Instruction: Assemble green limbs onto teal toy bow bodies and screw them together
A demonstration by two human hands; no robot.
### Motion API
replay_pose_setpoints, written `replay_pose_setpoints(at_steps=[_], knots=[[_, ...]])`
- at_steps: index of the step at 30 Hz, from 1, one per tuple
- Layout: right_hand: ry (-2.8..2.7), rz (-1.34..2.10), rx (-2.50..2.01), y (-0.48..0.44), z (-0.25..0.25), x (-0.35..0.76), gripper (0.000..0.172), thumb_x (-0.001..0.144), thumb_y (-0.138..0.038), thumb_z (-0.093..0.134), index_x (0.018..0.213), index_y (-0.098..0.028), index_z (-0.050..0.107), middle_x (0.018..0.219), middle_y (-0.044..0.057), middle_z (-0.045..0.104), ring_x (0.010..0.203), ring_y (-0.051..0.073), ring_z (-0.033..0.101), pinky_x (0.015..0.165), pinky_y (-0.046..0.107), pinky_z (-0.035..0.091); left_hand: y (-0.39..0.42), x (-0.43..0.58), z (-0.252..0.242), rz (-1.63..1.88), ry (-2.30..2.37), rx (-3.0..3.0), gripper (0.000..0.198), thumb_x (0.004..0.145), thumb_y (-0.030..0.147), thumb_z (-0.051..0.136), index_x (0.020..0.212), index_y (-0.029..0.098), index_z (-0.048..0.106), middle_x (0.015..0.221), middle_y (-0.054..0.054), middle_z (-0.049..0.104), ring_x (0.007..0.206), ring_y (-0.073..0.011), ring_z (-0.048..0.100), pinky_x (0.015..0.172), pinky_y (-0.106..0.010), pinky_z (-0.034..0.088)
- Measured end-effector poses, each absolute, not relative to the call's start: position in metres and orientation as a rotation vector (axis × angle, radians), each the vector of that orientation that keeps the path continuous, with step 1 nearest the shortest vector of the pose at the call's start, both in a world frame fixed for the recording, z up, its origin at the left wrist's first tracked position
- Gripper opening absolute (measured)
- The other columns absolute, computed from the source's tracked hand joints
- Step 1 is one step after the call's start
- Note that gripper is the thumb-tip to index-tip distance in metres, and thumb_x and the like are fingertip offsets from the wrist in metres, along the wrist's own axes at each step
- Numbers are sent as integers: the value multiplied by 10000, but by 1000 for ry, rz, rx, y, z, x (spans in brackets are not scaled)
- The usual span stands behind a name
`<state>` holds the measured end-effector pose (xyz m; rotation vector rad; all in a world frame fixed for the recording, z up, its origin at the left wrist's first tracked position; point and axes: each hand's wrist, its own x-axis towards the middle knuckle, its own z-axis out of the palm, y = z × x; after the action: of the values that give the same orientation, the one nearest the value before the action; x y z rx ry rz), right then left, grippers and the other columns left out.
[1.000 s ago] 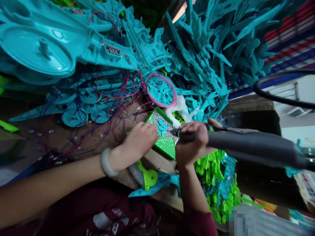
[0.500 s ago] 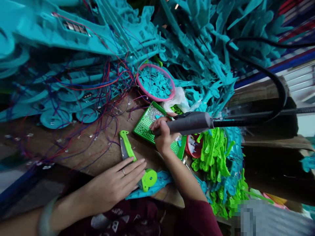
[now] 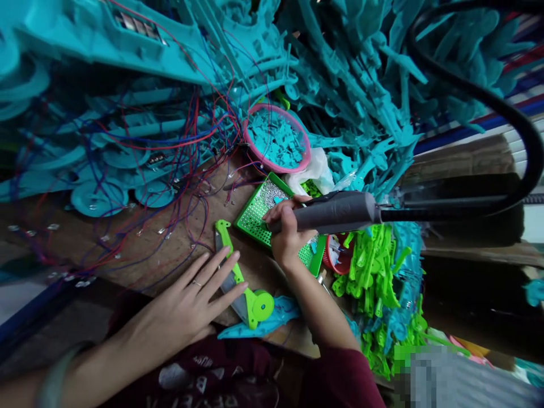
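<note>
My right hand (image 3: 288,235) grips a grey corded electric screwdriver (image 3: 346,211), held over a green perforated basket (image 3: 250,218) with small metal screws (image 3: 271,194) in it. The tool's tip is hidden by my fingers. Fingers spread, my left hand (image 3: 191,294) lies across a lime-green plastic part (image 3: 260,306) with a round disc end and a grey curved piece along its side. Whether the fingertips press on it I cannot tell. Under the disc end lies a translucent blue plastic part (image 3: 283,311).
A pink bowl (image 3: 306,157) of small teal pieces and a red basket (image 3: 346,258) stand by the green basket. Teal mouldings (image 3: 140,56) with red and blue wires (image 3: 195,122) pile up at the left and back. Lime-green parts (image 3: 374,272) heap up on the right.
My left hand has shifted left and its fingers have spread, uncovering more of the lime-green part. The right hand still holds the screwdriver over the basket. The view has shifted slightly.
</note>
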<state>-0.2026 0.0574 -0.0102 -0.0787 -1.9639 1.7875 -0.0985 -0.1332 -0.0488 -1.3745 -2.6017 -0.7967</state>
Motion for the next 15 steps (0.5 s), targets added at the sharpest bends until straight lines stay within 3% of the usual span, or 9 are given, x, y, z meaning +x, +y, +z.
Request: replay_pose_setpoints(at_steps=[5,8,15], knots=[[-1900,1764,-72,51,6,-202,263,845,-373,623,1051,-252,512,583,-90,423,451,112,448,482,266,451,-128,-96,-55,-576,-2570,-1342,744,790,337,720,1439,45,502,1545,-242,413,1460,-420,342,1174,-540,388],[-1859,1725,-13,35,24,-201,173,858,-358,568,997,-262,533,571,-85,385,443,117,447,463,258,432,-127,-98,-51,-459,-2559,-1377,655,842,323,638,1419,37,522,1512,-228,467,1431,-405,402,1178,-525,389],[-1935,1952,258,-2,12,-205,266,890,-416,593,1110,-316,483,597,-87,423,422,126,426,484,287,484,-124,-100,-47,-350,-2505,-1335,687,830,350,617,1394,-30,525,1451,-269,517,1355,-435,486,1125,-517,436]])
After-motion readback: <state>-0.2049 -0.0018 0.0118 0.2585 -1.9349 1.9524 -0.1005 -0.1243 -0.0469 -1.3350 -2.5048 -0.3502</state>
